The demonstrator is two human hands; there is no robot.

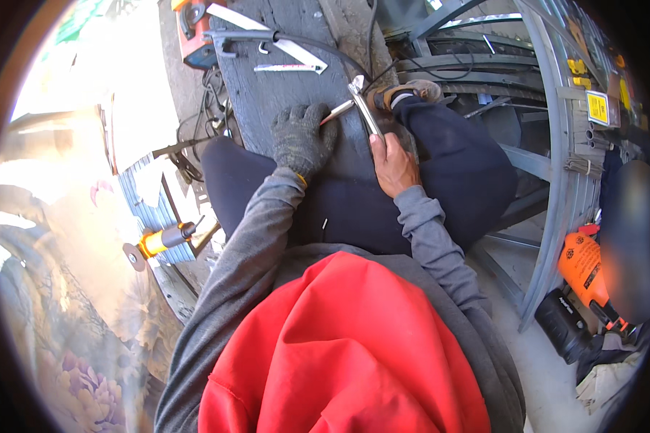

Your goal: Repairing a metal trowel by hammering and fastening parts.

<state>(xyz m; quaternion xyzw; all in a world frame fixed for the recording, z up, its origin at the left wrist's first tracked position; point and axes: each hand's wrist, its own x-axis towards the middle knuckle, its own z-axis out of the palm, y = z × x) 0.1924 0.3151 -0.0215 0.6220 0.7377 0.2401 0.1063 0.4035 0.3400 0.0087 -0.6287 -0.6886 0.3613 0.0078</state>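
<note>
My left hand (300, 138), in a dark knitted work glove, is closed on a thin pale rod (339, 110) with a reddish end. The rod points up and to the right from the glove; its exact kind is not clear. My right hand (395, 167), bare, grips the metal handle of a hammer (367, 108). The hammer's bright head points away from me, just beyond the rod's far end; I cannot tell whether they touch. Both hands are over a dark wooden plank (282, 101) between my legs.
On the plank's far part lie a white metal strip (296, 52), a black cable clamp (238, 35) and a white pen-like stick (285, 68). An orange machine (194, 32) stands beyond. An angle grinder (159, 243) lies left; a metal rack (554, 159) and orange bottle (583, 267) stand right.
</note>
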